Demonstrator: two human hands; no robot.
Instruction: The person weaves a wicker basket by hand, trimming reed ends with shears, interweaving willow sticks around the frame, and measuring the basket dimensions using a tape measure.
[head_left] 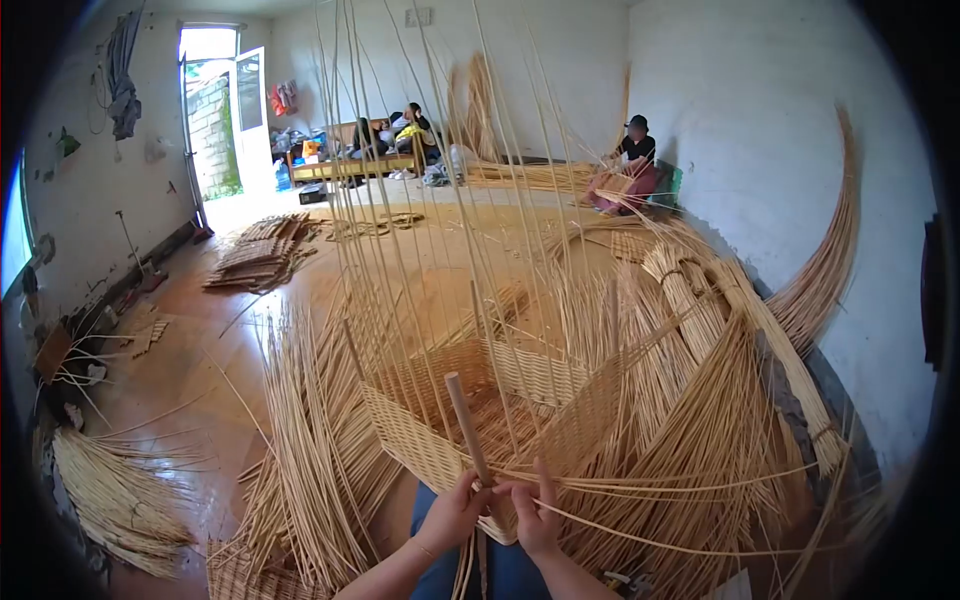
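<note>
A half-woven wicker basket (pixel 420 425) rests over my lap, with long thin upright rods (pixel 460 190) rising from its sides. A thick wooden corner stake (pixel 465 425) stands at its near corner, tilted slightly. My left hand (pixel 450 518) is closed at that corner, its thumb and fingers pinching the woven rim by the foot of the stake. Just to the right, my right hand (pixel 536 516) pinches thin wicker strands (pixel 680 488) that trail off to the right; one finger points up. The exact hold at the fingertips is partly hidden.
Loose bundles of wicker rods (pixel 320 440) lie to the left, and more rods (pixel 690 430) to the right. Flat woven panels (pixel 262 252) are stacked on the floor. A person (pixel 632 165) sits working at the back right. A bench (pixel 350 168) stands by the far wall.
</note>
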